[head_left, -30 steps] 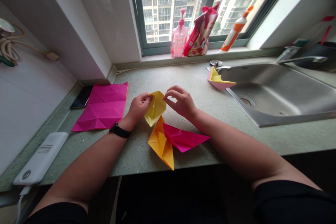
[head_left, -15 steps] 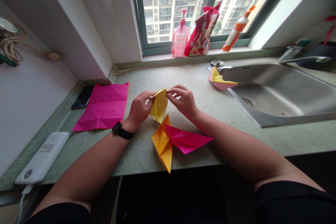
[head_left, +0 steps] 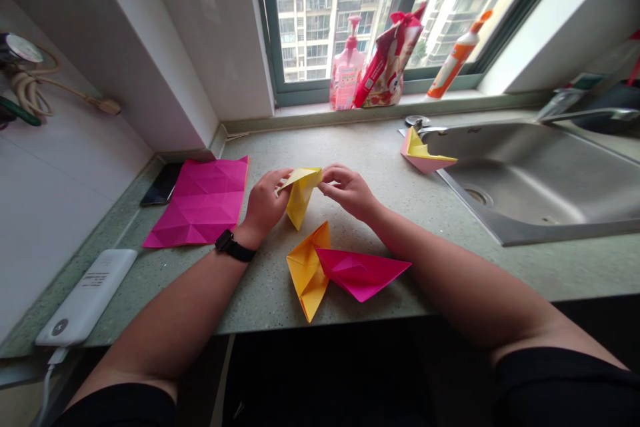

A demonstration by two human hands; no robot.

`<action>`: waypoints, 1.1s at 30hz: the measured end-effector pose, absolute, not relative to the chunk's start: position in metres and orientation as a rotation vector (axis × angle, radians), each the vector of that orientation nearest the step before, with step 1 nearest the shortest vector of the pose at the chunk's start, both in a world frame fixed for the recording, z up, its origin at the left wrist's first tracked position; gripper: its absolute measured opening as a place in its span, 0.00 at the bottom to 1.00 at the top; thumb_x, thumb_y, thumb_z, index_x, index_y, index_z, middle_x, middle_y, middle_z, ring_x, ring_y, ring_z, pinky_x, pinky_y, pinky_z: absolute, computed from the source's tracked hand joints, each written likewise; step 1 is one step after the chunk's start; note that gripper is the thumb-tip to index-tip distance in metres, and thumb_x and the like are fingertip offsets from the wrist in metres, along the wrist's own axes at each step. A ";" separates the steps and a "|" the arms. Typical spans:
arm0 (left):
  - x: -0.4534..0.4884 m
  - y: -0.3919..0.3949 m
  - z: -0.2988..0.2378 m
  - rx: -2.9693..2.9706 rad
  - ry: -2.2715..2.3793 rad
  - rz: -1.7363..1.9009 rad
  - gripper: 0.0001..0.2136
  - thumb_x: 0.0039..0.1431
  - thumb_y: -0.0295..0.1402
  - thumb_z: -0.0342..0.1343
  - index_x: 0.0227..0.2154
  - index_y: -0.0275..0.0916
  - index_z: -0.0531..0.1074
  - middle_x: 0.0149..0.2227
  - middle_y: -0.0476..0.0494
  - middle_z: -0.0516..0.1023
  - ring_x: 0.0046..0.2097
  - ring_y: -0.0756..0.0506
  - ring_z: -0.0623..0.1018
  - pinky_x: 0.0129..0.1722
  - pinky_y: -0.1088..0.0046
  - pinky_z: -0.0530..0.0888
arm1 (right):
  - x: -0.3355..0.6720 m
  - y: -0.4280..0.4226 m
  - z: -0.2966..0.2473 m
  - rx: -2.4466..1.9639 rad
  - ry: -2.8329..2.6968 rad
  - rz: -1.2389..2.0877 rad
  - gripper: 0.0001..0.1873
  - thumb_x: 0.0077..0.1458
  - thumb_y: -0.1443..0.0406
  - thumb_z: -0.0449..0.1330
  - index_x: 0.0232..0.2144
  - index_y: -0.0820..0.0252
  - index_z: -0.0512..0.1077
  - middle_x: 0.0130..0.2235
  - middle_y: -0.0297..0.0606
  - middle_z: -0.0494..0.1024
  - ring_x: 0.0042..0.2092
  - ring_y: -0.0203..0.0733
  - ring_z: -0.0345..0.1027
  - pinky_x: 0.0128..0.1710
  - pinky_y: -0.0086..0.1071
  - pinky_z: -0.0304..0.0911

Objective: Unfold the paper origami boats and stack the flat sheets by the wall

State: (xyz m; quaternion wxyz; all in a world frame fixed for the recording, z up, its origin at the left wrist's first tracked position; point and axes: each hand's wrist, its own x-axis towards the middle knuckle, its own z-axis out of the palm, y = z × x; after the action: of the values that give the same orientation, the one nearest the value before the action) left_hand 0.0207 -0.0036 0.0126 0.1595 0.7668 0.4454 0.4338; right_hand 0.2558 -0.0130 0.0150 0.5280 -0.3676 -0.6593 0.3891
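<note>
My left hand [head_left: 265, 203] and my right hand [head_left: 347, 191] pinch a folded yellow origami paper [head_left: 300, 195] between them, above the countertop, its point hanging down. A black watch [head_left: 235, 245] sits on my left wrist. Just below my hands, an orange folded paper [head_left: 306, 269] lies touching a magenta folded paper [head_left: 357, 273]. Left of my left hand lies a flat magenta sheet with crease lines [head_left: 197, 203]. A small yellow-and-pink paper boat [head_left: 425, 153] rests by the sink rim.
The speckled green countertop [head_left: 260, 293] holds a black phone [head_left: 163, 183] and a white power bank [head_left: 85, 297] with a cable. A steel sink [head_left: 535, 180] and tap [head_left: 585, 115] lie right. A pink soap pump [head_left: 347, 67], red bag [head_left: 387, 63] and orange bottle [head_left: 455, 63] stand on the sill.
The yellow paper has turned between my fingers, its top edge now lying flatter and reaching left. My hands stay close together, and the whole view has drifted slightly.
</note>
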 end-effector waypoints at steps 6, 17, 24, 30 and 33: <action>0.014 0.003 0.010 2.011 1.331 1.203 0.19 0.73 0.49 0.56 0.47 0.40 0.83 0.47 0.38 0.87 0.48 0.38 0.85 0.49 0.66 0.80 | 0.259 -0.011 0.020 -0.785 -1.318 1.316 0.19 0.49 0.50 0.76 0.31 0.53 0.74 0.38 0.34 0.81 0.42 0.44 0.77 0.46 0.43 0.78; 0.015 0.011 0.003 1.694 1.089 1.109 0.25 0.63 0.61 0.61 0.36 0.40 0.77 0.36 0.43 0.84 0.37 0.43 0.81 0.35 0.70 0.76 | 0.280 0.005 0.024 -0.850 -1.009 1.414 0.12 0.49 0.53 0.65 0.31 0.49 0.69 0.36 0.38 0.83 0.41 0.54 0.79 0.46 0.51 0.77; 0.011 0.012 0.005 1.679 1.390 1.305 0.21 0.69 0.57 0.56 0.35 0.42 0.73 0.33 0.47 0.81 0.36 0.45 0.80 0.32 0.73 0.74 | 0.272 0.005 0.013 -0.961 -1.122 1.430 0.24 0.58 0.43 0.67 0.46 0.49 0.72 0.51 0.44 0.84 0.54 0.55 0.80 0.52 0.53 0.79; 0.015 0.006 0.008 1.644 1.303 1.280 0.22 0.68 0.58 0.58 0.36 0.42 0.73 0.34 0.47 0.81 0.32 0.46 0.79 0.29 0.73 0.75 | 0.255 -0.004 -0.001 -1.052 -1.427 1.322 0.39 0.53 0.48 0.75 0.62 0.49 0.69 0.55 0.45 0.83 0.54 0.52 0.80 0.49 0.45 0.79; 0.017 0.005 0.009 1.611 1.239 1.273 0.23 0.66 0.60 0.60 0.36 0.42 0.73 0.35 0.46 0.81 0.34 0.46 0.80 0.30 0.73 0.77 | 0.254 -0.003 -0.005 -1.042 -1.416 1.316 0.25 0.56 0.53 0.71 0.54 0.51 0.75 0.51 0.41 0.86 0.49 0.49 0.81 0.46 0.42 0.79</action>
State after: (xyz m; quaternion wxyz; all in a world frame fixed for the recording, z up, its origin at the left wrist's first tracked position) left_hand 0.0172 0.0047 0.0091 0.3632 0.6258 0.4814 0.4947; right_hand 0.2537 -0.0027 -0.0047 0.4555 -0.4223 -0.5740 0.5336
